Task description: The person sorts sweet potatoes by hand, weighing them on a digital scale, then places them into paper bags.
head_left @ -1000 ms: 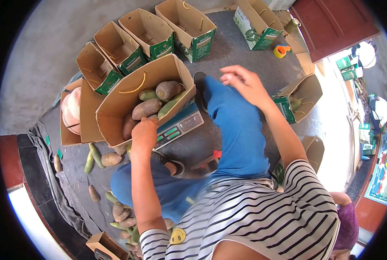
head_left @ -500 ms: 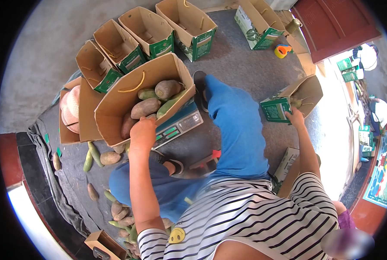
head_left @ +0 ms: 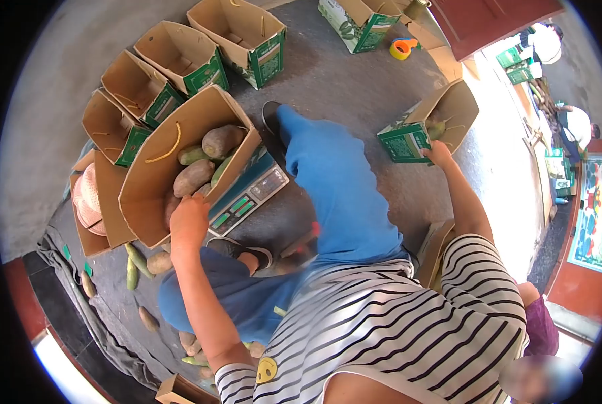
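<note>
A large open cardboard box sits tilted on a digital scale; inside lie brown oblong vegetables and green cucumber-like ones. My left hand is closed on this box's near rim, its fingertips partly hidden beside the vegetables. Out to the right, my right hand grips the near edge of a smaller green-printed cardboard box on the floor. A few greenish vegetables show inside that one. Green digits glow on the scale's display.
Several open boxes line the wall at the upper left. Orange tape lies near another box. Loose vegetables are scattered at the lower left. A pink hat rests in a box. Other people are at the far right.
The view has turned, so most things appear further left and higher. Both hands keep their places on the two boxes.
</note>
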{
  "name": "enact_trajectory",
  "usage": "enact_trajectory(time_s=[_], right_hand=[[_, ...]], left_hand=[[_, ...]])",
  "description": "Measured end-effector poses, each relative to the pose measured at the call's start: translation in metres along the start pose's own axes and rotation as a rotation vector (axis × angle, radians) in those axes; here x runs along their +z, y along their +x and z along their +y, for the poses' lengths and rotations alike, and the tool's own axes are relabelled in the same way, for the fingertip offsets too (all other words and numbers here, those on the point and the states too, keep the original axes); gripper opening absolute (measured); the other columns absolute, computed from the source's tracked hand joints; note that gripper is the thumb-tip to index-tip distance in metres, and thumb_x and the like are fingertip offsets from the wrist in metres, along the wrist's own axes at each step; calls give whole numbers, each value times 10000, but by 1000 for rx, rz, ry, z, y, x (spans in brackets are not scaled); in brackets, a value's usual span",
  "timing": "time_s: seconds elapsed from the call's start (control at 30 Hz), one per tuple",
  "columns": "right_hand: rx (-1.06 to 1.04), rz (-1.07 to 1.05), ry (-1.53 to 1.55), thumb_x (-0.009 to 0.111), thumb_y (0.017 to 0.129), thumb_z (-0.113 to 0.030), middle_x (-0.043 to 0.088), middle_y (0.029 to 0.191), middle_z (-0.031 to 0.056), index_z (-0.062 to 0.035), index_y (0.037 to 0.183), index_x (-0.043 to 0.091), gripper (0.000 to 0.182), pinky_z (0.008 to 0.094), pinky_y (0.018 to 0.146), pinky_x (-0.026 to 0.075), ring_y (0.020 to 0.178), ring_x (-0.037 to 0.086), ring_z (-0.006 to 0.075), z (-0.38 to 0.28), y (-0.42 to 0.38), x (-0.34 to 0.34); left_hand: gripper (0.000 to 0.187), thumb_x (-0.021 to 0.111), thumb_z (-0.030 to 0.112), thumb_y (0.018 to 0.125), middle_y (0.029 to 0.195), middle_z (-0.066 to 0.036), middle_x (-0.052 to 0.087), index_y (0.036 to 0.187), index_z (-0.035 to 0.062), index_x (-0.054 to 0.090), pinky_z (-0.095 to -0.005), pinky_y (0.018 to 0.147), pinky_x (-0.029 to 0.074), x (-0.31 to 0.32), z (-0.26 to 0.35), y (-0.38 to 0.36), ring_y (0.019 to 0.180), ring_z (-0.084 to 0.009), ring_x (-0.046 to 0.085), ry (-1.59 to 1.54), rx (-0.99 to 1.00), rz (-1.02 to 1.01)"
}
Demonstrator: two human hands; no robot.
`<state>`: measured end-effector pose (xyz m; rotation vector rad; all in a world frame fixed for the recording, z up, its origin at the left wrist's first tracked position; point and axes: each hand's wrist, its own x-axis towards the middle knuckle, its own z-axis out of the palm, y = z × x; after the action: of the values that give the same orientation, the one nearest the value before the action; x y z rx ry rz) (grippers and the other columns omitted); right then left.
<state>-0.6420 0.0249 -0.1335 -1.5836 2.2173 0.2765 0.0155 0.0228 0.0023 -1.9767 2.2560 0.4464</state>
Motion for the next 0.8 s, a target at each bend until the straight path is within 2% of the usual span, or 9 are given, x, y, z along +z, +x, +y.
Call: enact_trajectory(time_s=[0.17,0.27,0.37,0.5,0.57,0.73,0.8], right_hand=[[-51,-10,-48,675,825,-317,666,918,221,-32,968,681,319,445,785,494,903,639,377,6,-4,-5],[-11,-70,-81,674,828,-322,665,912,221,-35,959,682,316,444,781,494,906,637,378,19,-13,-10],[-36,-63,-204,669,835,-316,666,911,216,-39,958,682,303,448,781,493,911,636,380,58,-30,-3],[130,-84,-291,664,845,-293,663,929,216,-52,968,681,271,473,787,486,923,624,399,94,-78,5],[211,-112,-250,673,838,-294,659,929,224,-50,972,677,278,479,786,483,934,616,403,105,-103,19],[276,6,-84,692,821,-267,655,958,224,-71,1058,647,311,480,794,480,938,614,400,151,-181,74],[354,-57,-69,696,815,-263,655,955,226,-62,1057,645,318,479,786,481,928,616,404,149,-215,85]], left_hand=[[151,613,153,859,929,-194,619,924,18,590,-447,711,520,3,-1,0,835,-367,635,31,9,0],[148,610,153,861,930,-193,618,922,20,586,-448,706,520,5,-2,0,832,-368,635,30,19,18],[139,603,150,865,931,-193,618,921,24,585,-451,705,518,5,-2,-1,834,-371,633,36,22,25],[155,594,150,861,937,-221,616,934,14,580,-477,732,490,1,3,-1,879,-398,605,4,-22,5],[156,589,152,864,940,-223,616,937,15,580,-479,737,486,1,5,-3,884,-401,600,1,-31,-3],[143,578,154,881,937,-198,613,939,24,578,-467,721,500,4,0,-3,860,-386,612,23,-5,9],[145,577,154,882,935,-199,611,945,23,577,-470,716,497,3,2,-3,861,-387,609,22,2,14]])
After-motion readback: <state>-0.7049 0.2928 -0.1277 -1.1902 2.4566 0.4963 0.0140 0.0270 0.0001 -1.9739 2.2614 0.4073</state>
